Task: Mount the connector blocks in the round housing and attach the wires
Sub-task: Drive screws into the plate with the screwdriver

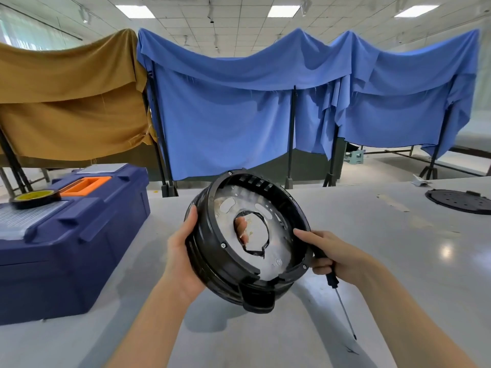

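Tilting its open face up and toward the camera, the round housing (212, 264) is held above the grey table (372, 235), with its shadow cast on the surface below. It is gripped at the left rim by the left hand (180, 251): the thumb is laid over the front edge and the fingers are wrapped behind. Their fingertips (242, 229) are seen through the cut-out in the middle of the metal plate (279, 251).

The right hand (332, 253) is closed round the black handle of a screwdriver (332, 278), and its straight index finger is set against the housing's right rim. The shaft is pointed down and to the right, close beside the right forearm. Whether the tip meets the table cannot be told.

A black tab projects from the housing's lower edge, toward the person. Small screw heads are noted at intervals along the rim.

To the left, a blue toolbox (79, 235) stands on the table, its near corner just beside the left forearm. A roll of tape (36, 199) lies on its lid. To the right, open table surface is recorded between the housing and a black round cover (459, 204) lying flat, well apart, near the far right edge. Open surface is also recorded in front, between the two forearms. The table's far edge runs just behind the housing. Beyond it, a blue cloth (239, 115) and a tan cloth (66, 102) are hung over black frames.
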A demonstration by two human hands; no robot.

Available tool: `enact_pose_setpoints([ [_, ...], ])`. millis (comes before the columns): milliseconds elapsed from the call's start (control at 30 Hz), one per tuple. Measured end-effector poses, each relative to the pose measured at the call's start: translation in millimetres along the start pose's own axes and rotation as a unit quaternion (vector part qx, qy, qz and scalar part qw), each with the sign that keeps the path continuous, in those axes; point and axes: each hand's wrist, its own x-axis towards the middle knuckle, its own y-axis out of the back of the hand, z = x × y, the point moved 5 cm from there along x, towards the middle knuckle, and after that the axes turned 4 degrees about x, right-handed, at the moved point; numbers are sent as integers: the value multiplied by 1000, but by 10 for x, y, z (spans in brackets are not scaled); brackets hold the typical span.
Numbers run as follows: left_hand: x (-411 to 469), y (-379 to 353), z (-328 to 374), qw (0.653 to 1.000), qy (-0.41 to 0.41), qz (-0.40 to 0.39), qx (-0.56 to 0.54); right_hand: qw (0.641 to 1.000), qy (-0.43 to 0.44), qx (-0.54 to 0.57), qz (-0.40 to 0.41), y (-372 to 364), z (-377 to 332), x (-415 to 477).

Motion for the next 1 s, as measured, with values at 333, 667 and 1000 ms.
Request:
enact_pose_setpoints([
  [333, 16, 361, -70, 964, 111, 210, 123, 992, -48, 50, 109, 93, 75, 23],
  [667, 24, 386, -19, 898, 91, 271, 334, 982, -104, 54, 148, -9, 213, 26],
  [1000, -62, 619, -51, 843, 72, 355, 398, 980, -86, -78, 160, -175, 150, 71],
])
